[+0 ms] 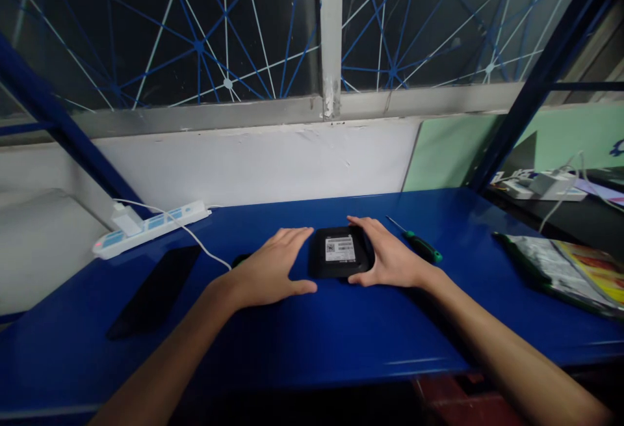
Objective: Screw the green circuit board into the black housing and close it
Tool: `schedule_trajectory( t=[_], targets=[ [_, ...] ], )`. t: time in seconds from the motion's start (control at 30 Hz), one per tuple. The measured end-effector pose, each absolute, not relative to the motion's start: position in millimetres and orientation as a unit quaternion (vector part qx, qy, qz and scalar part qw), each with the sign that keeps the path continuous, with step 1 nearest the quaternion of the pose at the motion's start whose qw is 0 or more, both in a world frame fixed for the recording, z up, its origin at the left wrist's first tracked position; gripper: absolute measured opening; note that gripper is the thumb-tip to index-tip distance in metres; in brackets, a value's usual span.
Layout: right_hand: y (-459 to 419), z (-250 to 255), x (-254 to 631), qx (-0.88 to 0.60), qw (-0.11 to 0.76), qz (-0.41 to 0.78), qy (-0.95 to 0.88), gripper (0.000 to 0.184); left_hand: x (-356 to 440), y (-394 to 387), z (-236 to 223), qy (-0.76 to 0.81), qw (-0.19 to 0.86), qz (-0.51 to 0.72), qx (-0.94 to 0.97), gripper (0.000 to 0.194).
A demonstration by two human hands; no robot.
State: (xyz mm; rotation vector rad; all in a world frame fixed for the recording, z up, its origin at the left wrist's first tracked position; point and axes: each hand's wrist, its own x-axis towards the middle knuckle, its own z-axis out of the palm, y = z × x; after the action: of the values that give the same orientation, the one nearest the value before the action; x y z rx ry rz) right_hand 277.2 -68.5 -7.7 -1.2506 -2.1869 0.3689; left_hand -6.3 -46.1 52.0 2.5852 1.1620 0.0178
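Note:
A flat black box with rounded corners (pixel 316 253) and a white printed label (pixel 340 249) lies in the middle of the blue table. My right hand (pixel 385 253) grips its right side, thumb at the near edge and fingers at the far edge. Just left of the box, my left hand (pixel 273 266) is open, with thumb and fingers spread apart and a small gap to the box. A dark object with a bit of green (pixel 240 260) is mostly hidden behind my left hand. Beyond my right hand lies a screwdriver (pixel 420 244) with a green and black handle.
On the blue table (pixel 312 348), a white power strip (pixel 156 227) with a plugged-in charger and cable sits at the back left. A dark flat slab (pixel 155 292) lies in front of it. A shiny printed packet (pixel 570 270) is at the right. A window is behind.

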Motion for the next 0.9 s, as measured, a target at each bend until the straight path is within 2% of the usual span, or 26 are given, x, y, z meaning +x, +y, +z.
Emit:
schedule_trajectory(
  t=[0.17, 0.43, 0.6, 0.8, 0.9],
  targets=[
    [-69.6, -6.3, 274.8, -0.455, 0.291, 0.127, -0.832, 0.117, 44.0, -29.1, 47.4, 0.319, 0.152, 0.021, 0.935, 0.097],
    [-69.3, -6.6, 276.7, -0.448, 0.305, 0.129, -0.830, 0.125, 58.8, -11.4, 38.0, 0.269, 0.171, 0.042, 0.947, 0.106],
    [-71.9, -10.0, 276.4, -0.438, 0.365, 0.180, -0.802, 0.144, 51.2, -12.0, 39.5, 0.266, 0.256, 0.096, 0.924, 0.109],
    [-71.7, -18.4, 266.6, -0.413, 0.324, 0.204, -0.826, 0.143, 43.4, -18.9, 31.3, 0.231, 0.367, 0.226, 0.873, 0.108],
    [-69.9, -23.5, 263.7, -0.401, 0.315, 0.215, -0.833, 0.142, 40.7, -19.1, 20.0, 0.219, 0.382, 0.254, 0.861, 0.114]
  ],
)
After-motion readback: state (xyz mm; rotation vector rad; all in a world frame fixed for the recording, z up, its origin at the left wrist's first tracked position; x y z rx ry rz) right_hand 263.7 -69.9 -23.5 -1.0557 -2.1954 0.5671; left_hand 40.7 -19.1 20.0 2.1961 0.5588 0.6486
